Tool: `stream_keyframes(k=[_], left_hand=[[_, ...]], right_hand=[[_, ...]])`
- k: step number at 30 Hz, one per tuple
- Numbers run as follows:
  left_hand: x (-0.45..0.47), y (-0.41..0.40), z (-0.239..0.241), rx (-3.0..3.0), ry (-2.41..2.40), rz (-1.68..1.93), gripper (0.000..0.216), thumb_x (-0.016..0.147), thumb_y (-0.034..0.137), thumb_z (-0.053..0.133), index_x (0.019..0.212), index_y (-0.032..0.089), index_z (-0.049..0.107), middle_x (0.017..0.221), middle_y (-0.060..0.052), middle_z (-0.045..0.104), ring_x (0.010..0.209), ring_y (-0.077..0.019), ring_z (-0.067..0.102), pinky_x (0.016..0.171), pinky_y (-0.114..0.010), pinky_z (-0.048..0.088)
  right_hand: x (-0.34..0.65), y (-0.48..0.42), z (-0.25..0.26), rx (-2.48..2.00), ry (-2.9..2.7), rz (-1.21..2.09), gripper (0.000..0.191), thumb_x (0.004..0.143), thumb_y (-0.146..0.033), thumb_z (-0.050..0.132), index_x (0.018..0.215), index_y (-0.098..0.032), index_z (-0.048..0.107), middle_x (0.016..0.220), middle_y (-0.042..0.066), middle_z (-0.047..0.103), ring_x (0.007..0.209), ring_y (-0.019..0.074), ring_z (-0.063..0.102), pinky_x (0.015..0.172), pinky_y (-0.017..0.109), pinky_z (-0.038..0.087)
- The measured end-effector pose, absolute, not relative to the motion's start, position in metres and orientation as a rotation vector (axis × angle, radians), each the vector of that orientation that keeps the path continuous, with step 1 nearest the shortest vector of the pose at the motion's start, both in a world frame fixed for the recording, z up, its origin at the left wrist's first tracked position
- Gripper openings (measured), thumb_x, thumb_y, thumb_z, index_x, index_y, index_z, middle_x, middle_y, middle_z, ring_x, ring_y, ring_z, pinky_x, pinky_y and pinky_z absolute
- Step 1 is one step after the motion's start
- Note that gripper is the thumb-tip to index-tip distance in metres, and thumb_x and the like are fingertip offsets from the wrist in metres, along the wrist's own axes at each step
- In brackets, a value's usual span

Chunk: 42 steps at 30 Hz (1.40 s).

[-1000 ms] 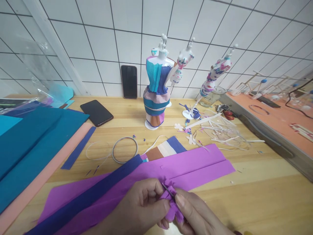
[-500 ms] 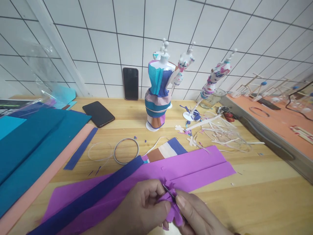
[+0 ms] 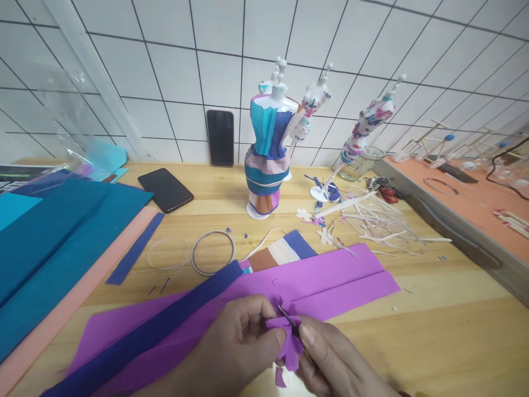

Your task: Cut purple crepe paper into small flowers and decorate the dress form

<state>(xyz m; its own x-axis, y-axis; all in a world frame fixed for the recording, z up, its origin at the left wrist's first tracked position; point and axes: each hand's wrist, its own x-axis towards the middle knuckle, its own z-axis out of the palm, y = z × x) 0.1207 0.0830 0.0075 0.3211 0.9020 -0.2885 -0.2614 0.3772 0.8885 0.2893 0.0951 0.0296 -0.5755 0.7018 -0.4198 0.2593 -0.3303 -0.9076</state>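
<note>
Currently, at the centre of my clock, the left hand point(image 3: 243, 342) pinches a notched purple piece point(image 3: 291, 350) between thumb and fingers, while the right hand point(image 3: 330, 358) grips a dark, pointed tool point(image 3: 288, 317) whose tip lies against that piece; its handle is mostly hidden from me. I can't tell whether the piece is paper or cloth.

Just beyond, a broad purple sheet point(image 3: 339, 275) spreads from 9 to 2 o'clock over the tabletop point(image 3: 454, 331), with a navy strip point(image 3: 165, 322) lying across it toward 9. At 12, a striped piece point(image 3: 285, 252) pokes out past the sheet's far edge. Farther on, I see a silvery ring point(image 3: 193, 252) near 10, teal sheets point(image 3: 82, 220) toward 10 at the left edge, and tangled pale strips point(image 3: 380, 220) near 1. A dressed mannequin form point(image 3: 268, 149) stands upright at 12, and a phone point(image 3: 220, 138) leans on the tiled wall point(image 3: 173, 66) at 11.
</note>
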Motion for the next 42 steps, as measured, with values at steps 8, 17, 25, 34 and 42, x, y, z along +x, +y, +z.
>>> stream_keyframes(k=[8, 17, 25, 34, 42], left_hand=[[0.1214, 0.0835, 0.0066, 0.790, 0.922, 0.896, 0.016, 0.071, 0.022, 0.060, 0.061, 0.017, 0.048, 0.056, 0.003, 0.053, 0.055, -0.0105, 0.048, 0.054, -0.023, 0.038], [0.1180, 0.0837, 0.0067, 0.802, 0.915, 0.876, 0.015, 0.073, 0.021, 0.059, 0.064, 0.017, 0.049, 0.058, 0.003, 0.055, 0.056, -0.0102, 0.050, 0.056, -0.022, 0.041], [0.1194, 0.0829, 0.0069, 0.779, 0.924, 0.872, 0.016, 0.071, 0.023, 0.061, 0.062, 0.017, 0.049, 0.057, 0.003, 0.056, 0.055, -0.0103, 0.050, 0.056, -0.023, 0.042], [0.1182, 0.0844, 0.0078, 0.782, 0.911, 0.868, 0.015, 0.072, 0.021, 0.061, 0.063, 0.016, 0.050, 0.058, 0.003, 0.056, 0.057, -0.0101, 0.051, 0.057, -0.022, 0.042], [0.1196, 0.0829, 0.0082, 0.759, 0.830, 0.897, 0.014, 0.071, 0.015, 0.059, 0.060, 0.017, 0.050, 0.057, 0.003, 0.056, 0.054, -0.0101, 0.052, 0.054, -0.022, 0.042]], right_hand=[[0.2886, 0.0966, 0.0318, -1.228, -1.617, 1.941, 0.051, 0.088, -0.065, 0.038, 0.077, -0.022, 0.065, 0.049, -0.004, 0.040, 0.042, 0.0138, 0.043, 0.050, 0.027, 0.050], [0.2888, 0.0933, 0.0335, -1.264, -1.636, 1.859, 0.053, 0.088, -0.065, 0.037, 0.077, -0.021, 0.066, 0.050, -0.002, 0.046, 0.046, 0.0157, 0.049, 0.051, 0.026, 0.051], [0.2866, 0.0948, 0.0328, -1.247, -1.619, 1.887, 0.053, 0.088, -0.065, 0.038, 0.073, -0.021, 0.064, 0.048, -0.003, 0.042, 0.043, 0.0135, 0.045, 0.046, 0.024, 0.048], [0.2875, 0.0978, 0.0347, -1.227, -1.671, 1.959, 0.052, 0.089, -0.064, 0.037, 0.078, -0.022, 0.066, 0.050, -0.005, 0.037, 0.045, 0.0134, 0.040, 0.054, 0.025, 0.049], [0.2871, 0.0963, 0.0365, -1.232, -1.655, 1.947, 0.045, 0.086, -0.062, 0.045, 0.080, -0.023, 0.069, 0.049, -0.003, 0.042, 0.044, 0.0152, 0.044, 0.052, 0.027, 0.050]])
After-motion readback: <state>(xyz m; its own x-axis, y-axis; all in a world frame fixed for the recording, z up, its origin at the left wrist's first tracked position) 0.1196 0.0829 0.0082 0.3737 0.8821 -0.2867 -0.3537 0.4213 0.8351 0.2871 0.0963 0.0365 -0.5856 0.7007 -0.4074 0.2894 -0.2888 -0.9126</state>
